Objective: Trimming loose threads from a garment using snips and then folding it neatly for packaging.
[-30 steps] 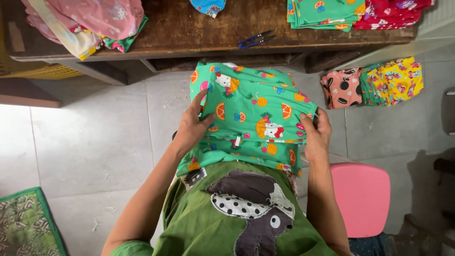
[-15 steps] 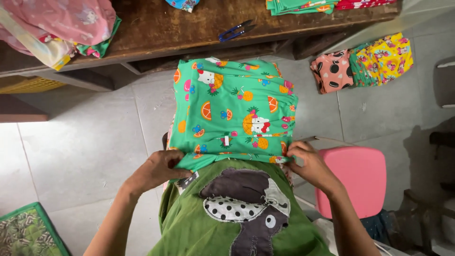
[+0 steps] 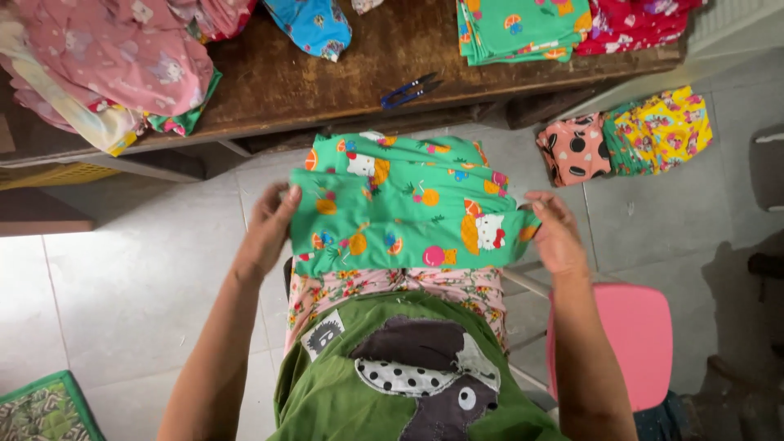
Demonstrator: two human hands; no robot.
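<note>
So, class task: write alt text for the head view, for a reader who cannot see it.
Two hands, left and right, hold a folded green printed cloth by its ends over the person's lap. Ahead, a wooden table bears blue snips and stacked fabrics; a pink stool stands at right.

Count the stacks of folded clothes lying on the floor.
3, side by side at the right: a peach dotted stack, a green stack half hidden between, and a yellow stack. More may lie out of view.

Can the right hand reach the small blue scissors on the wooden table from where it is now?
Probably yes, but not freely: the right hand is holding the green printed cloth, which lies between it and the blue scissors. Nothing else blocks the way.
</note>
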